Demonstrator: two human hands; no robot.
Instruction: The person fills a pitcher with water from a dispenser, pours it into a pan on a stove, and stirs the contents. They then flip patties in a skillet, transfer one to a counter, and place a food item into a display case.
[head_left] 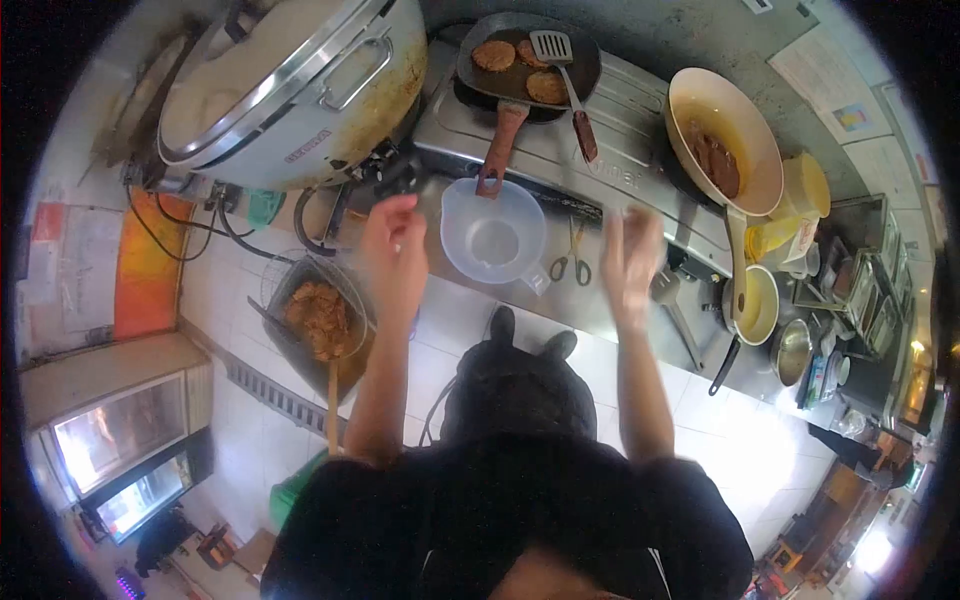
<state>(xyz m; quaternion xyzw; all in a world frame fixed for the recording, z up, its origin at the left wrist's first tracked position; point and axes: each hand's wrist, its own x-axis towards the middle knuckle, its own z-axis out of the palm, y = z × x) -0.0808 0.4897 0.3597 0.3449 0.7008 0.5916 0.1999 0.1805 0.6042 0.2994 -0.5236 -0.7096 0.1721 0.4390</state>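
My left hand point(397, 235) is raised left of a translucent plastic measuring jug point(493, 232), apart from it, fingers loosely bent and nothing visible in them. Right of the jug, my right hand point(632, 260) is blurred by motion, fingers stretched toward the stove, with nothing seen in it. Between jug and right hand lie scissors point(571, 262) with dark handles. Beyond, a square grill pan point(480, 62) holds browned patties point(547, 88), and a slotted spatula point(555, 52) rests across it. A second metal spatula point(682, 318) lies just right of my right hand.
On the stove point(610, 165), a pale frying pan point(757, 140) holds oil and dark meat. A large cooker point(330, 120) stands at left. Below it is a container point(352, 375) with a strainer of browned food point(318, 315). Smaller pans point(757, 300) and a metal bowl point(791, 352) sit at right.
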